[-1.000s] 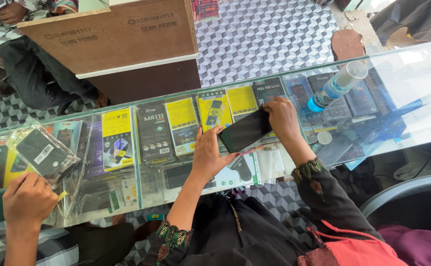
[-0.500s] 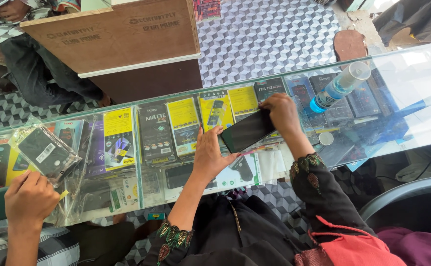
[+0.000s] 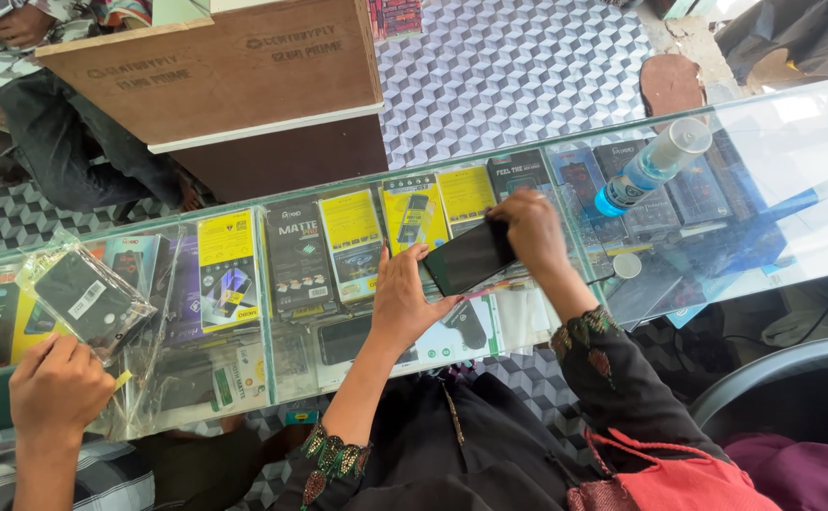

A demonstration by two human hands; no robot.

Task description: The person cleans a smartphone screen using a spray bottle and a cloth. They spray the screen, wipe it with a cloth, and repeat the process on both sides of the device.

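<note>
A black phone (image 3: 466, 257) lies tilted just above the glass counter (image 3: 774, 142), held between both my hands. My left hand (image 3: 403, 295) grips its near left end with fingers along the edge. At the far right end, my right hand (image 3: 533, 230) covers the top corner. My sleeves are black with embroidered cuffs. Under the glass below the phone lie several yellow and black packets of phone accessories (image 3: 352, 241).
A blue spray bottle (image 3: 655, 166) lies on the glass to the right, with a small white cap (image 3: 627, 266) near it. At the left another person's hand (image 3: 54, 388) touches a clear packet with a black phone case (image 3: 83, 298). A brown board box (image 3: 215, 66) stands behind the counter.
Hardly anything differs: both my hands keep hold of the phone in the same spot, and the other person's hand stays by the clear packet.
</note>
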